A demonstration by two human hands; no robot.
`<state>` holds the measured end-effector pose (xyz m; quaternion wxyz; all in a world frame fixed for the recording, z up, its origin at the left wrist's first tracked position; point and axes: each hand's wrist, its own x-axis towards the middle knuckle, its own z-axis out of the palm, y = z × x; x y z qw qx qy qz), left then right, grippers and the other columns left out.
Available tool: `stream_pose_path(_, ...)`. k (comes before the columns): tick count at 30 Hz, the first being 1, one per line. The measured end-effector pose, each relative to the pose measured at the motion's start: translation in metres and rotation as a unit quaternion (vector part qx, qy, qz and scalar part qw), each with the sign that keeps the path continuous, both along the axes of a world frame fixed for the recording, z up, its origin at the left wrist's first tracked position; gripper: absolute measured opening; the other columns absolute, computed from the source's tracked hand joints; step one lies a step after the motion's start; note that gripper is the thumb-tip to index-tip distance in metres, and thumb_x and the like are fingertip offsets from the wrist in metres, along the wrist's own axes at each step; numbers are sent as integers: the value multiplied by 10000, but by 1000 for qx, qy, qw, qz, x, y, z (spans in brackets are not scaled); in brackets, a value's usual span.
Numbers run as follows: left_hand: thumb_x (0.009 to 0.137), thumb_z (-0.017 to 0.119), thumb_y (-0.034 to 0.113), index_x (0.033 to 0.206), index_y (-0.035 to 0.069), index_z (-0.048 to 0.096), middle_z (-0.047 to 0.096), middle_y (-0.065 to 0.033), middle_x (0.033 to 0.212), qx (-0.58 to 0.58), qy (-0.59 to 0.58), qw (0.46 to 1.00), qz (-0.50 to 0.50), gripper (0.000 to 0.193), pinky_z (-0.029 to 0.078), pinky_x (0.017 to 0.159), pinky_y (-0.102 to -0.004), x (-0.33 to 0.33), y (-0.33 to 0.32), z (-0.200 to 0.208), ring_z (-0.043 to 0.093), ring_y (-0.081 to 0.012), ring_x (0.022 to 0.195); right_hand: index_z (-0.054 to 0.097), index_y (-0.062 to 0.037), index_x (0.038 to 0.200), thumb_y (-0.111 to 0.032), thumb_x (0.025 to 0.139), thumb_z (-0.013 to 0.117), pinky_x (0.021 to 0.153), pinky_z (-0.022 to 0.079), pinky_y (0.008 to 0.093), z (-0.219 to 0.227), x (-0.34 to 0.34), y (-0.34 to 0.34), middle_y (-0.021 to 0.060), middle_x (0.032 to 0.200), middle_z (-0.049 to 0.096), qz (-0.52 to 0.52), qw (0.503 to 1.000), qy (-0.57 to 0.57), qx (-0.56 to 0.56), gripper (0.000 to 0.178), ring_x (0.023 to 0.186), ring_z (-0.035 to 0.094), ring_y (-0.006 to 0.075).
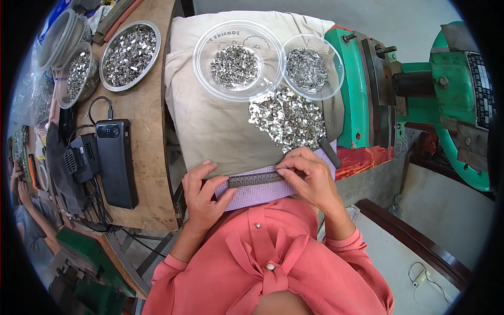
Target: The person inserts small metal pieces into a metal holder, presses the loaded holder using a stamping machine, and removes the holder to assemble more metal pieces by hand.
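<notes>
A dark slotted metal bar (255, 180) lies across a purple checked cloth (252, 197) close in front of me. At its left end, the thumb and index finger of my left hand (199, 197) hold the bar, while the other fingers are spread over the cloth. My right hand (312, 181) is at the other end, thumb and fingertips drawn together; whatever is between them is too small to make out. Just beyond that hand lies a loose heap of small shiny metal pieces (287, 118). A dark handle-like strip (330, 153) rests at the heap's right.
Two clear tubs, one wide (202, 79) and one smaller (338, 79), hold small metal parts behind the heap. A green machine (352, 94) stands right. On the left wooden table (152, 157) are a black power bank (116, 168) and a metal bowl (105, 76). Another person's arm (39, 215) shows far left.
</notes>
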<state>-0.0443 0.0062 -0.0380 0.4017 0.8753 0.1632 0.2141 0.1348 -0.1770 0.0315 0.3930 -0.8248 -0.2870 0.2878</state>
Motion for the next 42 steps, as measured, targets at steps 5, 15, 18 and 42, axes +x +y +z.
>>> stream_pose_path(5,652,880,159,961,108,685,612,-101,1203,-5,-1,1000,1,370,410,949,-422,0,0,0,566,-325,1156,729,15,932,7,845,731,679,496,260,1,-1,-11,70,938,645,-21,1000,14,3,87,782,621,138)
stream_pose_path(15,656,875,148,957,100,682,615,-104,1204,4,1,1000,-3,361,411,951,-425,-1,0,1,568,-328,1156,739,-15,1020,-24,790,785,716,518,287,0,-10,-15,83,990,636,15,998,-63,1,234,857,638,188)
stream_pose_path(18,663,870,147,954,94,681,618,-106,1202,12,2,1000,-8,351,411,950,-427,-1,1,2,569,-330,1161,742,-26,1046,-45,761,810,731,524,303,0,-12,-16,84,996,638,32,998,-59,-6,294,879,638,210)
stream_pose_path(42,678,854,138,1008,76,682,613,-120,1206,35,42,998,-31,378,405,966,-444,18,10,12,565,-346,1172,759,-61,887,-81,748,809,713,508,364,17,49,-4,69,852,662,-7,974,-205,99,149,816,637,240)
